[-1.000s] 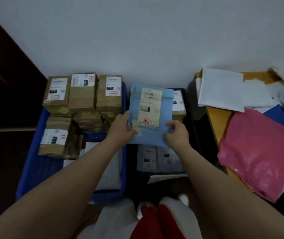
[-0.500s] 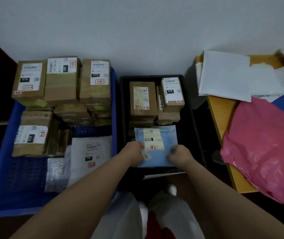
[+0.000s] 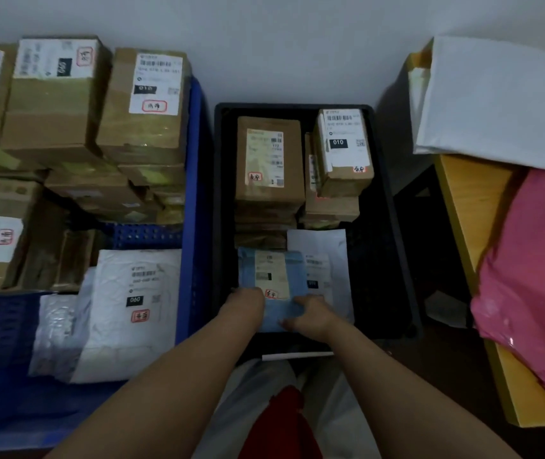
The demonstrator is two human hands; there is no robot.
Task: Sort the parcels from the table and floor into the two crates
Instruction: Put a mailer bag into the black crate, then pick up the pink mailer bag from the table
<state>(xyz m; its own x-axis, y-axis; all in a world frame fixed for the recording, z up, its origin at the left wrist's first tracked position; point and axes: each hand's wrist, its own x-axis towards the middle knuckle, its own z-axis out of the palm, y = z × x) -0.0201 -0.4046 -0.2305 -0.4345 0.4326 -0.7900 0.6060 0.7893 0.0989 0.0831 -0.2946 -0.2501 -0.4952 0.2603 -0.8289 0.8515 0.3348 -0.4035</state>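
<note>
A light blue flat parcel (image 3: pixel 272 276) with a cream label lies low in the near part of the black crate (image 3: pixel 393 207), over a white mailer (image 3: pixel 324 256). My left hand (image 3: pixel 248 304) grips its near left edge, fingers tucked out of sight. My right hand (image 3: pixel 311 314) holds its near right corner, fingers curled over it. Behind it in the black crate stand stacked brown boxes (image 3: pixel 269 164). The blue crate (image 3: pixel 195 207) on the left holds several brown boxes (image 3: pixel 145 104) and white mailers (image 3: pixel 132 309).
A yellow table (image 3: pixel 473 207) stands at the right with a pink mailer (image 3: pixel 536 279) and white mailers (image 3: pixel 493 97) on it. A white wall runs behind both crates. A dark gap of floor lies between the black crate and the table.
Both hands have lowered the blue parcel from in front of the wall down into the near part of the black crate; the view has moved closer to the crates.
</note>
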